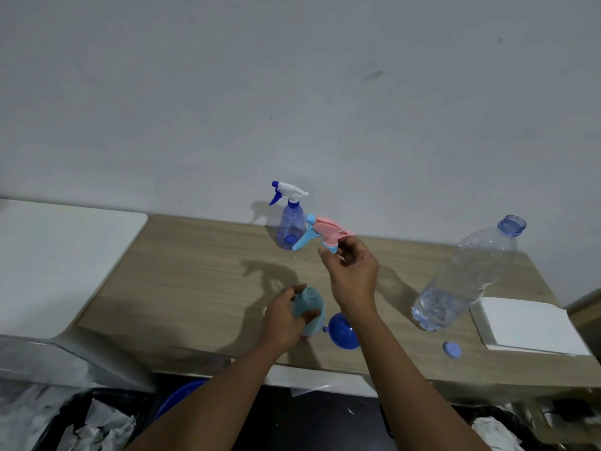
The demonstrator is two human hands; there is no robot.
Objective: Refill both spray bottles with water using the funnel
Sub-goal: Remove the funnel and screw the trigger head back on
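My left hand (pixel 286 317) grips a light blue spray bottle body (pixel 310 309) that stands on the wooden table (pixel 195 281) with its neck uncovered. My right hand (pixel 353 271) holds the pink and light blue trigger head (pixel 322 234) lifted above the table, behind that bottle. A blue funnel (pixel 343 330) lies on the table just right of the bottle, partly under my right forearm. A clear blue spray bottle (pixel 290 227) with a white and blue trigger stands at the back near the wall. A large clear water bottle (pixel 461 275), uncapped and holding a little water, stands at the right.
A blue cap (pixel 452 349) lies near the front edge. A white paper stack (pixel 527 327) sits at the right end. A white surface (pixel 61 255) adjoins the table's left. Bins with crumpled paper (pixel 94 421) stand on the floor below.
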